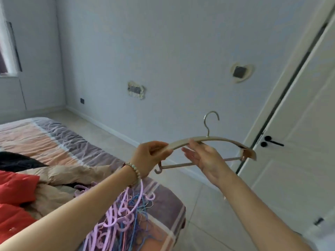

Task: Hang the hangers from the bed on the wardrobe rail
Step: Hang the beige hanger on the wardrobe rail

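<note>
Holding, at chest height above the floor beside the bed: one beige hanger [223,139], matte, with a broad, flat, arched shoulder, a thin straight lower bar [177,165] ending in a small upturned hook at the left, and a polished metal hook [211,120] standing upright from the crown.

Left hand [150,156]: fingers curled round the left tip of the arch, gripping it. A bracelet [133,169] of round pale beads sits at the wrist.

Right hand [206,160]: palm turned up, fingers nearly straight and loosely spread, thumb tip touching the arch just right of the left hand; no firm grasp is visible.

Bed [59,134]: crinkled cover in wide bands of peach, mauve and white. On its near corner, a tangled heap of thin hangers [116,214], mostly lilac plastic with blue and pink wire ones among them.

Also on the bed: crumpled tan fabric [72,171], a smooth red garment [16,189].

Surroundings: white panelled door [299,124] with a black lever handle [272,142]; a heart-shaped switch surround [241,71] on the pale wall; pale floor tiles [203,223].
</note>
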### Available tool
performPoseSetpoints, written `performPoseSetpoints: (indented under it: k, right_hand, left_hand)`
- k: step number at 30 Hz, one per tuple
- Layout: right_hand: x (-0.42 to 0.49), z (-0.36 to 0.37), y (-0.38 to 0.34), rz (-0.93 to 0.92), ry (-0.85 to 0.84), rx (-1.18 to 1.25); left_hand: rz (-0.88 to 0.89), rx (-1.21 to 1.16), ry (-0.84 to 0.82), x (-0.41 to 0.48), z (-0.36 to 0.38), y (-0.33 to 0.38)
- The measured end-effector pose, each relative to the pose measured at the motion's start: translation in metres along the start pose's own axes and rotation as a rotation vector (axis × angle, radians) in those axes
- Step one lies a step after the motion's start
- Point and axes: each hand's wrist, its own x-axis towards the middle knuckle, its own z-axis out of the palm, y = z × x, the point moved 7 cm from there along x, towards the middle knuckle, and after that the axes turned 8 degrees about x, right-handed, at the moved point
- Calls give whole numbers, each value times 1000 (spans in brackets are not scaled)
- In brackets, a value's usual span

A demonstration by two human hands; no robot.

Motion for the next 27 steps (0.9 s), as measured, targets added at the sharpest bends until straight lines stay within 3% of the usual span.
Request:
performPoseSetpoints:
  k: [6, 13, 21, 27]
  right_hand:
    - [-94, -79, -135, -237, 121, 50]
    - [-250, -178, -248, -449, 412, 0]
    - [-436, -275, -336, -667, 635, -79]
    - [-549, -349, -380, -767, 770, -158]
  left_hand:
    - [277, -18, -207, -4, 73, 170]
    - [514, -136, -465, -56, 186, 330]
    - [763, -224, -712, -156, 305, 491]
    - [878, -247, -779, -226, 397, 579]
